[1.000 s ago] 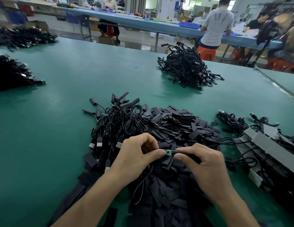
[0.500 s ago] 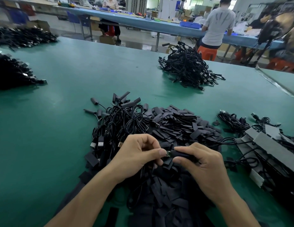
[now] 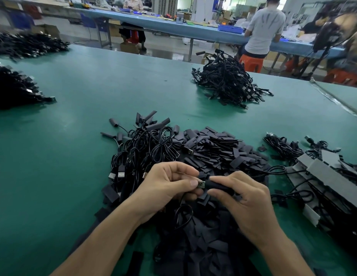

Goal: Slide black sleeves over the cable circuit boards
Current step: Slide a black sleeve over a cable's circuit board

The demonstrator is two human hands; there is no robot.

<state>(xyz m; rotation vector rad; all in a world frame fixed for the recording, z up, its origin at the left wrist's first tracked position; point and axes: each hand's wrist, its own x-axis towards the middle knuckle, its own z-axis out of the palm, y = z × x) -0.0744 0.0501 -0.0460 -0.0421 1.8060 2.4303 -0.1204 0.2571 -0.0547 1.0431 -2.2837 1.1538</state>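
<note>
Above near edge of sleeve pile [image 3: 213,152]: left hand [image 3: 169,184] grip pinched on cable end, circuit board [image 3: 201,184] tip just showing. Right hand [image 3: 247,200] grip curled round black sleeve [image 3: 217,186]. Best: keep sleeve in line with board, push straight, avoid bunching.

The table [image 3: 114,92] is teal green. The sleeves [image 3: 213,149] and cables [image 3: 145,150] are black. The strips [image 3: 331,176] are grey. The far bench [image 3: 169,26] is blue, a stool [image 3: 251,63] orange, a shirt [image 3: 265,34] pale grey with darker streaks.
</note>
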